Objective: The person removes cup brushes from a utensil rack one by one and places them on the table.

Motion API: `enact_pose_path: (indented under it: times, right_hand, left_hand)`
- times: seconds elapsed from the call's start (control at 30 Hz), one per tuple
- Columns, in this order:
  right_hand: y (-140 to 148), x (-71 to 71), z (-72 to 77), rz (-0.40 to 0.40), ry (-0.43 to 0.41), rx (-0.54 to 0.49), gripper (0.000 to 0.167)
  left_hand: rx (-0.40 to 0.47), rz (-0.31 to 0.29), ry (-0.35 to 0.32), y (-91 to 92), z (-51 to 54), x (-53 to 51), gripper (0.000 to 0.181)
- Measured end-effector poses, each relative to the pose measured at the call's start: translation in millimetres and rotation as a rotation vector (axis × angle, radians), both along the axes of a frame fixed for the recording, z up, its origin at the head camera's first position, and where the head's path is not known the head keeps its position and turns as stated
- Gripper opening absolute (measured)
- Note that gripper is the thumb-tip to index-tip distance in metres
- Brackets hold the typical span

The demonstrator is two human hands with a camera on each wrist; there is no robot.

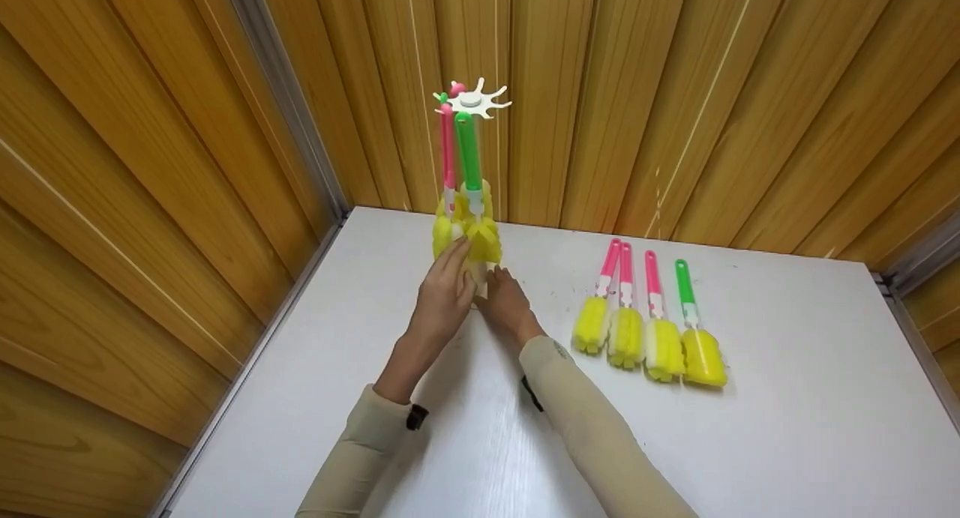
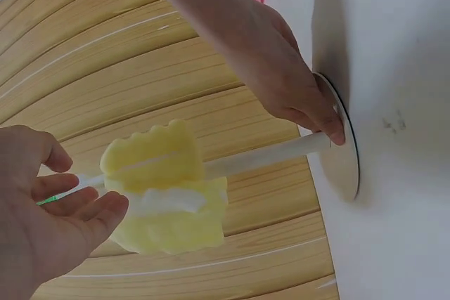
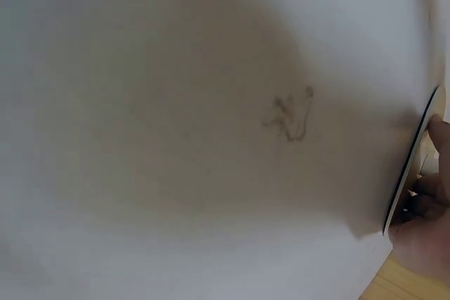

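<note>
Both hands are held at the white hook-topped stand [image 1: 471,100], well forward on the table [image 1: 247,443]. Its round base [image 2: 342,170] is pinched at the rim by the right hand [image 1: 508,300]; the left hand [image 1: 442,297] is poised, fingers loosely bent, beside the hung sponge brushes [image 1: 471,166]. Four loose sponge brushes [image 1: 661,345] are laid rightward. A grey sleeve mark [image 1: 560,348] cannot be read. The white tabletop is stained by a squiggle [image 3: 290,119] and bordered by wood-plank walls [image 1: 585,128].

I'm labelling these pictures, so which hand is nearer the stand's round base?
The right. The right hand touches the round base, at the foot of the white pole, while the left hand is higher, near the yellow sponge heads.
</note>
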State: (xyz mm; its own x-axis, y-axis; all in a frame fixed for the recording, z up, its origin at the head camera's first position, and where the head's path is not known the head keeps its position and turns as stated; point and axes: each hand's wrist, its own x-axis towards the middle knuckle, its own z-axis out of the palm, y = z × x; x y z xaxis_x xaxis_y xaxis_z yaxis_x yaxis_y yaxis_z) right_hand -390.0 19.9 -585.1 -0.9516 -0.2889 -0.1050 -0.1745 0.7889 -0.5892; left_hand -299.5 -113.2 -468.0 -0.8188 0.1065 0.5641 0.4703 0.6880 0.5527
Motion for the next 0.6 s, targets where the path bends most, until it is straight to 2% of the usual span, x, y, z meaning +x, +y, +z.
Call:
enact_pose_path:
  times: [0.1, 0.23, 0.33, 0.47, 0.6]
  right_hand:
    - [-2, -2.2, -2.1, -0.004, 0.051, 0.067, 0.068]
    - [-7, -4.1, -3.4, -0.002, 0.065, 0.148, 0.071]
    - [-8, -1.6, -0.1, -0.001, 0.056, 0.152, 0.072]
    - [-7, -0.1, 4.3, 0.008, 0.064, 0.124, 0.07]
    - [-4, -2.4, 5.8, 0.004, 0.029, 0.12, 0.069]
  left_hand:
    - [0.05, -0.025, -0.027, 2.7, 7.2, -2.5, 0.05]
    - [0.09, -0.022, -0.05, 5.3, 16.9, -5.9, 0.052]
    - [0.139, -0.014, -0.054, 8.2, 22.3, -10.7, 0.053]
    - [0.218, -0.028, -0.028, 14.6, 27.8, -20.0, 0.053]
    - [0.231, -0.007, -0.014, 21.7, 31.5, -27.5, 0.055]
